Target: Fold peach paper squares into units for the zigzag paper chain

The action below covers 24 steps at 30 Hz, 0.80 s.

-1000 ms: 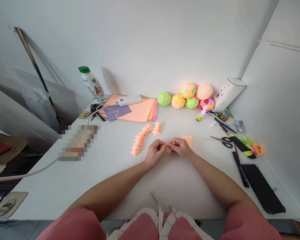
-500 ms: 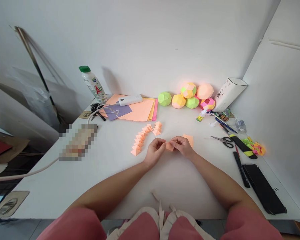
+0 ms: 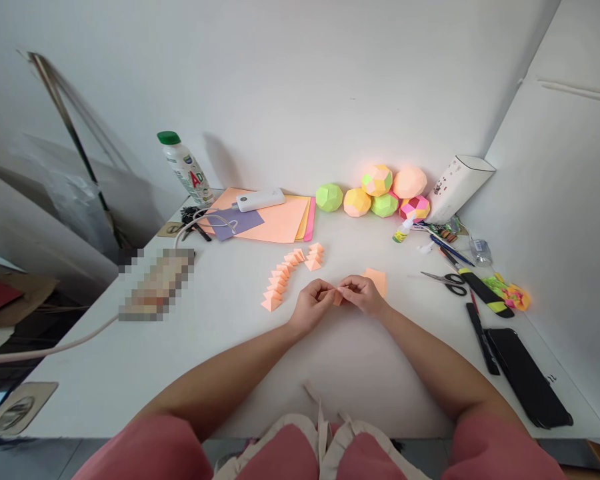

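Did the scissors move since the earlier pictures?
No. The scissors lie in the same place on the white table, still beside the black-and-yellow tool.

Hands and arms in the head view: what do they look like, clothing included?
The left hand and right hand are ungloved, and nothing shows on the wrists. The forearms are bare up to plain dusty-pink sleeves that end around the elbows.

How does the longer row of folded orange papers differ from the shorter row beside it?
The longer row has clearly more pieces than the shorter row. The longer row curves, while the shorter row runs nearly straight. The longer row also extends nearer to the front edge of the white table than the shorter row does. Both are light orange, with peaked, folded pieces.
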Each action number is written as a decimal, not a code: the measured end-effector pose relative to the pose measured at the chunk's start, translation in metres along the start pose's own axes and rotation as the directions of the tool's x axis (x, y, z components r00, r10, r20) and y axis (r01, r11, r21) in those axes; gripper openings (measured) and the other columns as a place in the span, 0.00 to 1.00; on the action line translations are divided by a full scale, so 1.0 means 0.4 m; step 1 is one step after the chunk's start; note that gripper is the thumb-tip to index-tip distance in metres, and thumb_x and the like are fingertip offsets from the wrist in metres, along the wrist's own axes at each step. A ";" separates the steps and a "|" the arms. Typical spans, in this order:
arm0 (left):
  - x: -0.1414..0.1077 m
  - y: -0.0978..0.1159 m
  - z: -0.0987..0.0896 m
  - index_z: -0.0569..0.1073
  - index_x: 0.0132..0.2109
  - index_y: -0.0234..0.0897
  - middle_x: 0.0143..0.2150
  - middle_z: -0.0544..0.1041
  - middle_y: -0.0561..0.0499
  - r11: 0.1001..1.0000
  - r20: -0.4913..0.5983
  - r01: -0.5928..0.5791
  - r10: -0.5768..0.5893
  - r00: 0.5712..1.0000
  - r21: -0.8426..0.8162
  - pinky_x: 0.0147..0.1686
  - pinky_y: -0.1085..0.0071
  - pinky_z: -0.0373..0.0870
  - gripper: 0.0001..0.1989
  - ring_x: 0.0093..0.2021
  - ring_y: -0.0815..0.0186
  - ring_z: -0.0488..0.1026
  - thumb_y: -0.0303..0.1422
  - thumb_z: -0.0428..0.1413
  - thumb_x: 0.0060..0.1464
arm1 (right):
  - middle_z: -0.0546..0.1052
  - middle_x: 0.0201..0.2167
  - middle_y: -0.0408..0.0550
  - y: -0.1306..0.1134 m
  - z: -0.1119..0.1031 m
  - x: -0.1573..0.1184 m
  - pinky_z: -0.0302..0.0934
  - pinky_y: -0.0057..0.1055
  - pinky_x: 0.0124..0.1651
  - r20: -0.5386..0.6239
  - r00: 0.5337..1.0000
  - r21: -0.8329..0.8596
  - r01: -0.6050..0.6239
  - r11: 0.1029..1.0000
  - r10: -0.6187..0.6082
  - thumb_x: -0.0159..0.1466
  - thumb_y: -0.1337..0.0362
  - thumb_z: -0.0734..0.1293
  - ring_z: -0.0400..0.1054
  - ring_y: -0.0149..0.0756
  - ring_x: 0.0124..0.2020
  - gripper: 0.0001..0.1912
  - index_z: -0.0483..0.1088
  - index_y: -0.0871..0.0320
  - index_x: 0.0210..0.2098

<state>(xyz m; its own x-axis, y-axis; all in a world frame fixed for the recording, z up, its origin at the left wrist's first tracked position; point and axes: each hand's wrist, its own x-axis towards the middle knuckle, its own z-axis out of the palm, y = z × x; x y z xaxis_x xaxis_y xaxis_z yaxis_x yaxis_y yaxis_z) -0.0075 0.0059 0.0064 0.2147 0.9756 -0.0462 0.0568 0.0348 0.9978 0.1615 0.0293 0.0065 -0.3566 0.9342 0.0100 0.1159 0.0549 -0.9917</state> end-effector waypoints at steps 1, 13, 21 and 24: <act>0.000 0.000 0.001 0.67 0.31 0.36 0.26 0.71 0.52 1.000 0.007 0.011 -0.011 1.000 -0.002 0.30 0.71 0.64 0.10 0.29 0.68 0.68 0.39 0.52 0.49 | 0.72 0.23 0.44 0.001 0.000 0.000 0.64 0.29 0.29 0.009 1.000 -0.002 0.001 1.000 -0.001 0.56 0.60 0.66 0.68 0.31 0.26 0.08 0.69 0.59 0.27; 0.003 0.002 0.001 0.66 0.29 0.35 0.27 0.71 0.52 1.000 -0.002 -0.009 0.009 1.000 -0.010 0.29 0.73 0.62 0.09 0.28 0.69 0.66 0.37 0.53 0.49 | 0.70 0.23 0.43 0.005 0.000 -0.001 0.60 0.27 0.28 0.022 1.000 -0.038 0.013 0.999 -0.012 0.56 0.63 0.64 0.65 0.29 0.25 0.05 0.67 0.59 0.29; 0.003 0.000 0.001 0.65 0.27 0.35 0.24 0.66 0.55 0.999 -0.051 -0.033 0.033 0.998 0.003 0.26 0.75 0.60 0.07 0.25 0.72 0.62 0.34 0.52 0.48 | 0.70 0.22 0.42 -0.001 0.003 -0.003 0.60 0.28 0.27 -0.019 1.000 -0.014 -0.024 1.000 0.024 0.55 0.66 0.63 0.66 0.30 0.24 0.04 0.67 0.59 0.25; 0.004 0.003 0.000 0.64 0.27 0.35 0.23 0.62 0.56 1.000 -0.081 -0.009 0.007 0.997 -0.028 0.24 0.76 0.58 0.06 0.24 0.73 0.59 0.33 0.51 0.48 | 0.69 0.19 0.40 -0.001 0.000 0.001 0.60 0.27 0.25 -0.066 0.996 0.061 -0.049 0.997 0.053 0.54 0.66 0.63 0.65 0.29 0.21 0.04 0.66 0.59 0.24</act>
<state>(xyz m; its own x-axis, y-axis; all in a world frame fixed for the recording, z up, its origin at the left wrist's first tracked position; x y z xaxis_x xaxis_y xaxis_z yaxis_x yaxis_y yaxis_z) -0.0073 0.0074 0.0075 0.1355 0.9902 -0.0350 0.0275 0.0316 0.9991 0.1615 0.0297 0.0068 -0.2884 0.9569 -0.0339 0.0764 -0.0123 -0.9970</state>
